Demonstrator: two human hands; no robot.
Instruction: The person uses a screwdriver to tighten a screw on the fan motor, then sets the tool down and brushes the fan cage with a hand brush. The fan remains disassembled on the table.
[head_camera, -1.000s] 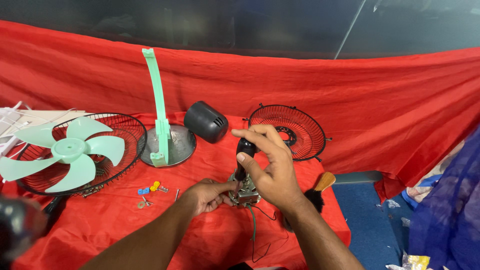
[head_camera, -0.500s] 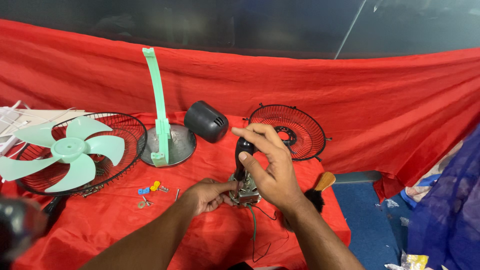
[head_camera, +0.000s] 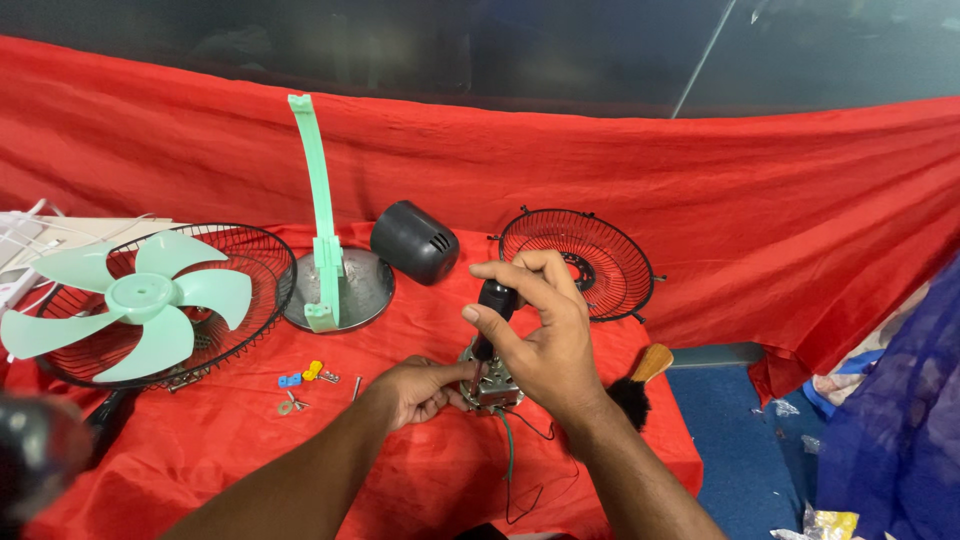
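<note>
Red cloth (head_camera: 700, 200) covers the whole bench and climbs the wall behind it. Front and centre, the right hand (head_camera: 540, 345) is clenched round the black handle of a screwdriver (head_camera: 492, 310), held upright with its tip down on the small metal fan motor (head_camera: 490, 385). The left hand (head_camera: 415, 388) grips that motor from its left side, pinning it to the cloth, thin wires trailing off underneath. Just left of the hands lie loose screws and small blue and yellow bits (head_camera: 305, 377). Further left, a pale green fan blade (head_camera: 130, 300) rests in a black wire guard (head_camera: 265, 265). Behind stand the green stand on its round base (head_camera: 325, 260), a black motor cover (head_camera: 415, 240) and a second guard (head_camera: 580, 262). A wooden-handled brush (head_camera: 640, 380) sits right of the wrist.
</note>
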